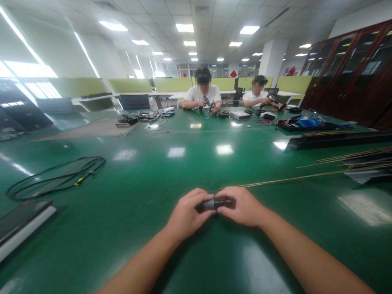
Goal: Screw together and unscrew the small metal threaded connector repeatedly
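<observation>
Both hands hold a short dark cylindrical part point(209, 204) just over the green tabletop in front of me. It lies roughly sideways, with a greyish band in its middle and a narrower black section on the right; its exact kind cannot be made out. My left hand point(186, 213) is closed round the thicker left end, thumb below and fingers above. The narrower right end sits between the thumb and fingers of my right hand point(245, 207), also closed. Fingers hide both ends of the part.
A coiled black cable point(58, 177) lies at left, above a dark flat-topped object with a white edge point(27, 230). Thin brass-coloured rods point(294, 178) and black channels point(339, 141) are at right. Across the green table point(137, 175), two people handle tools among scattered parts and a blue bundle point(309, 122).
</observation>
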Motion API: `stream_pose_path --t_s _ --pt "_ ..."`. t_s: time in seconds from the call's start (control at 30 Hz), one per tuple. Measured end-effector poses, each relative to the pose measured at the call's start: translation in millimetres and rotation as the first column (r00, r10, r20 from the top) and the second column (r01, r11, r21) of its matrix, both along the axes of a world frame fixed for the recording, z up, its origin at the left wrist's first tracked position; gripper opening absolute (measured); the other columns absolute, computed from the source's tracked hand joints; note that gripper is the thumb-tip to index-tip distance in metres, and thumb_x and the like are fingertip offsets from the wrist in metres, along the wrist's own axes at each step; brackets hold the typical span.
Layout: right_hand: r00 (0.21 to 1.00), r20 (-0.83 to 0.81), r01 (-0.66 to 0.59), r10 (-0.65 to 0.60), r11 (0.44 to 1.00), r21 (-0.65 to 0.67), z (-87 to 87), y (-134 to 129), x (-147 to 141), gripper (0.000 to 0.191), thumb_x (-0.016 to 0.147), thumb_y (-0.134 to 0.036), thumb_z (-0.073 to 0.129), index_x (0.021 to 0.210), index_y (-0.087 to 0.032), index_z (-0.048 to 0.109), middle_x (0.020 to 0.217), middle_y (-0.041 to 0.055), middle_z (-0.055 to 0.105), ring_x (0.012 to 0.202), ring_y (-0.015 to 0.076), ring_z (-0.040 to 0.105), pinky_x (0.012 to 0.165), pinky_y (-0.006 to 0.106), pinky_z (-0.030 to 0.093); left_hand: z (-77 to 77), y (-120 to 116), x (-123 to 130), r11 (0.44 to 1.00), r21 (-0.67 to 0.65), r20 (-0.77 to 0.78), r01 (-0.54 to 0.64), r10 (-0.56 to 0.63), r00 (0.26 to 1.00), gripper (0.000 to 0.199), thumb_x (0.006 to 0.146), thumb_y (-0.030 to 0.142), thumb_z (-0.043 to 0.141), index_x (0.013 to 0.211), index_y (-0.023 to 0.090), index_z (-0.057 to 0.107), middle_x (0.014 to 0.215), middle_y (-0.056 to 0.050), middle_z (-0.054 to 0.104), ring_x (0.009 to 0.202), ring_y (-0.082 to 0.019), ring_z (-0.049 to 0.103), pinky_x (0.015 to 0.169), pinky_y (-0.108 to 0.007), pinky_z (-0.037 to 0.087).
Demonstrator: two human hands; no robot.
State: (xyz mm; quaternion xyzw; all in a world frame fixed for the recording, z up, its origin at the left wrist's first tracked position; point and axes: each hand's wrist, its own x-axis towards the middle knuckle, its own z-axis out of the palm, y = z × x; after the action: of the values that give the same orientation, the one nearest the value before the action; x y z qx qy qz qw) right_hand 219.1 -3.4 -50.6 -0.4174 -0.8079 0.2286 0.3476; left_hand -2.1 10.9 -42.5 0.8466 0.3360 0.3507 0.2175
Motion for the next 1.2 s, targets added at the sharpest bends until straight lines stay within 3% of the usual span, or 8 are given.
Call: stream_pose_path --t_s 1.2 --pt "0.998 0.065 -0.013 0.011 1.0 0.023 -2.1 0.2 -3.9 0.011 0.082 -0.019 0.068 0.093 -0.02 0.072 0.085 0.003 0.071 0.076 0.0169 0.062 0.07 0.027 0.045 -2.6 -1.1 2.0 1.0 0.017 -0.016 -0.007 0.007 1.0 0.024 0.081 0.021 0.073 0.105 0.021 0.071 0.099 -0.007 0.068 0.091 -0.018 0.065 0.081 -0.03 0.054"
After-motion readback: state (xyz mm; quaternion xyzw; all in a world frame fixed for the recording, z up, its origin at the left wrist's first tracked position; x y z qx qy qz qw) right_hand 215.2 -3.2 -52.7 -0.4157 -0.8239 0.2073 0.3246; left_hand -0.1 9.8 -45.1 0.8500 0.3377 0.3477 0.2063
